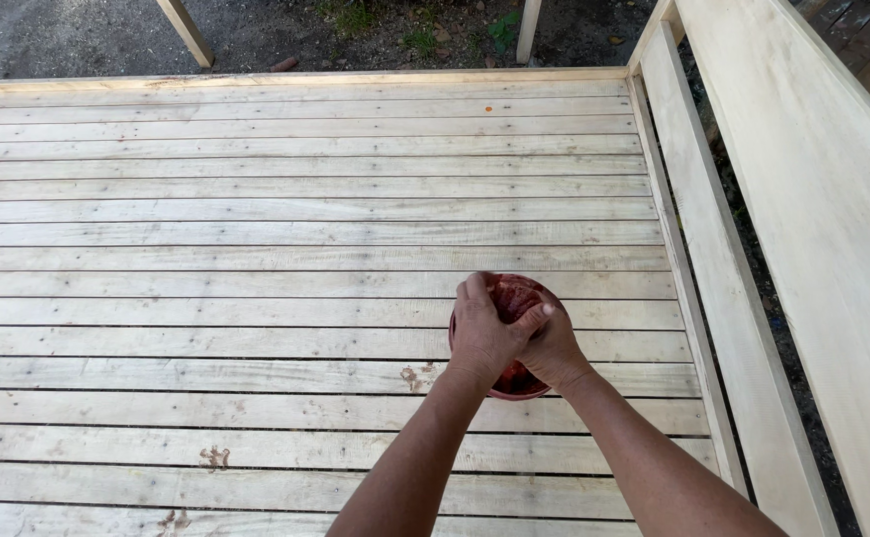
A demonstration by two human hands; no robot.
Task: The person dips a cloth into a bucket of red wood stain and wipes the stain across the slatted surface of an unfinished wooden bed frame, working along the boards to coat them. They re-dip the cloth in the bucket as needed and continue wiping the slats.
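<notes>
Both forearms reach forward over the plank deck (256,249). Left hand (482,333) and right hand (552,348) close together around a small reddish-brown bowl (514,383), fingers curled over its rim. Dark red stuff sits inside; what it is I cannot tell. Red-brown spots (214,457) mark nearby boards. A pale railing board (803,199) borders the right edge; bare planks stretch left and ahead.

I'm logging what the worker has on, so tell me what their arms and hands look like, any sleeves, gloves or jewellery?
Both forearms are bare to the picture's bottom edge, with no sleeves in view. The left hand and right hand are bare too: no gloves, and no watch, bracelet or ring shows on the visible parts.
</notes>
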